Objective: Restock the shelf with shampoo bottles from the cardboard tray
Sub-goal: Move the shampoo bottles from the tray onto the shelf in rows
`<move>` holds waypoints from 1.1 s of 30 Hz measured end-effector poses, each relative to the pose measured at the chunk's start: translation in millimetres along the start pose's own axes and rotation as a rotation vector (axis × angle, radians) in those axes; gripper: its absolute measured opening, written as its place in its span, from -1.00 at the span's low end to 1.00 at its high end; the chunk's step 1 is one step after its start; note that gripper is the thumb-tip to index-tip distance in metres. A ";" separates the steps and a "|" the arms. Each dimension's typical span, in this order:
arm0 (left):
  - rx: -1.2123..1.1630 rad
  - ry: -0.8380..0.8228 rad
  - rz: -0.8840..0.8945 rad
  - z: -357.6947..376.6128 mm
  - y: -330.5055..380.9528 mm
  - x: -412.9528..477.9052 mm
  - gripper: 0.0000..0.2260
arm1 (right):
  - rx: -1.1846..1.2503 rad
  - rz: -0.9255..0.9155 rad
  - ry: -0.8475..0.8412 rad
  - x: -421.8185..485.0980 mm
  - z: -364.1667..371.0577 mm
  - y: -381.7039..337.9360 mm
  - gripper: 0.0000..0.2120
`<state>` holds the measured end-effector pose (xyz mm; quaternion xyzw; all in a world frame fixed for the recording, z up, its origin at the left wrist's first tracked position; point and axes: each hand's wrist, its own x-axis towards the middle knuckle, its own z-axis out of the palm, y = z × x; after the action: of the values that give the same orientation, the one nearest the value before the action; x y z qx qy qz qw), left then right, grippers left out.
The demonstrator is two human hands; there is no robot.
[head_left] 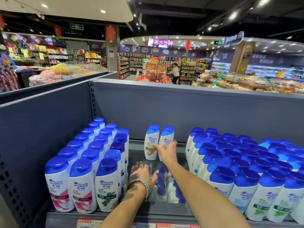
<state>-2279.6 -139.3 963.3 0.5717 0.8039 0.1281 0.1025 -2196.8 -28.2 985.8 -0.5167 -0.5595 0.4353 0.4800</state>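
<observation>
right hand (167,153): at 12 o'clock in the shelf gap; grasping white blue-capped shampoo bottle (166,140), upright; touching a matching orange-label bottle (151,142) at its 9 o'clock
left hand (141,176): fingers spread, holding nothing; braided wristband (141,184)
dark grey metal shelf (164,112): bottle rows at 9 and 3 o'clock
cardboard tray: not visible
</observation>
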 end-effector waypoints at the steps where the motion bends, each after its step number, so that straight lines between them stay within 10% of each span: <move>1: -0.004 0.001 -0.001 -0.5 0.3 -0.1 -0.52 | -0.004 0.001 -0.002 0.3 -0.1 0.3 -0.46; 15: -0.015 0.012 -0.006 0.1 0.2 -0.8 -0.54 | -0.015 0.007 -0.028 3.9 -0.2 7.3 -0.42; 23: -0.005 -0.007 0.008 0.7 -2.6 4.7 -0.51 | 0.025 0.042 -0.004 -17.9 -11.9 -9.2 0.10; 33: -0.148 0.212 0.154 -29.5 29.2 -43.3 -0.27 | -0.606 -0.337 -0.118 -76.2 -67.3 -51.4 -0.36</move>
<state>-2248.7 -173.7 1001.4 0.6058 0.7524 0.2541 0.0486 -2138.2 -109.2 1040.4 -0.5099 -0.7676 0.1932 0.3370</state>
